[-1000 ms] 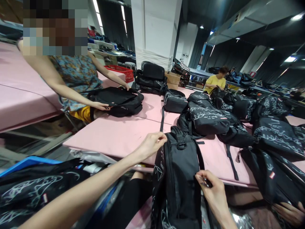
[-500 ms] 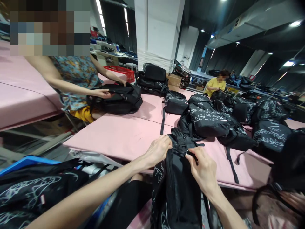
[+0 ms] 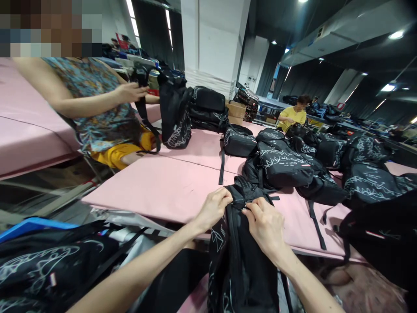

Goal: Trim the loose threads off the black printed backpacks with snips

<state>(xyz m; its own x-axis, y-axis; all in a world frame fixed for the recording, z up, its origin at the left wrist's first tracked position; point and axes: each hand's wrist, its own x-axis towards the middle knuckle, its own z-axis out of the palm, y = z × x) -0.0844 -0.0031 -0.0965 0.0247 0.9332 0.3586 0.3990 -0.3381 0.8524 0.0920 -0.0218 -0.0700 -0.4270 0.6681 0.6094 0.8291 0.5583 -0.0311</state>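
A black backpack (image 3: 252, 256) with white line drawings on its side hangs upright in front of me, its top against the table edge. My left hand (image 3: 215, 206) is closed, pinching the fabric at the bag's upper left edge. On the other side of the top, my right hand (image 3: 265, 224) is closed with thumb and forefinger on a small shiny zipper pull. The pull is mostly covered by the fingertips. A long zipper runs down the bag between my hands.
Several printed black backpacks (image 3: 283, 163) lie across the pink table (image 3: 156, 182). At left, a co-worker holds up another backpack (image 3: 176, 115). More bags (image 3: 35, 261) fill a blue bin (image 3: 35, 222) at lower left. A black bag (image 3: 381, 234) juts in at right.
My right hand has moved left along the bag's top, closer to my left hand. The co-worker has raised a backpack from lying to upright. The black bag at right has shifted.
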